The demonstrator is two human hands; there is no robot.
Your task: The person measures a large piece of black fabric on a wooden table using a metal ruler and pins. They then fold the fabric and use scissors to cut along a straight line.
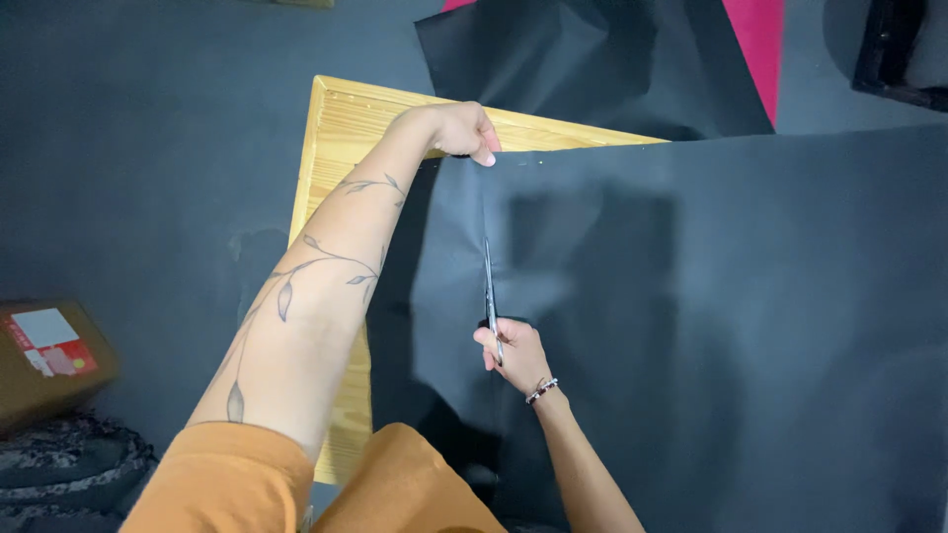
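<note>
A large sheet of black fabric [691, 316] lies spread over a light wooden table [341, 128]. My left hand [462, 130] reaches out and pinches the far edge of the fabric near the table's back edge. My right hand [515, 353] is closer to me and grips a pair of scissors [490, 291]. The long blades point away from me and lie in the fabric along a straight line toward my left hand. A beaded bracelet sits on my right wrist.
Another dark sheet [583, 59] and a pink strip [758, 49] lie beyond the table. A brown cardboard box [49, 355] stands on the dark floor at the left, above a patterned bundle [69, 474]. A black frame [894, 54] is at the top right.
</note>
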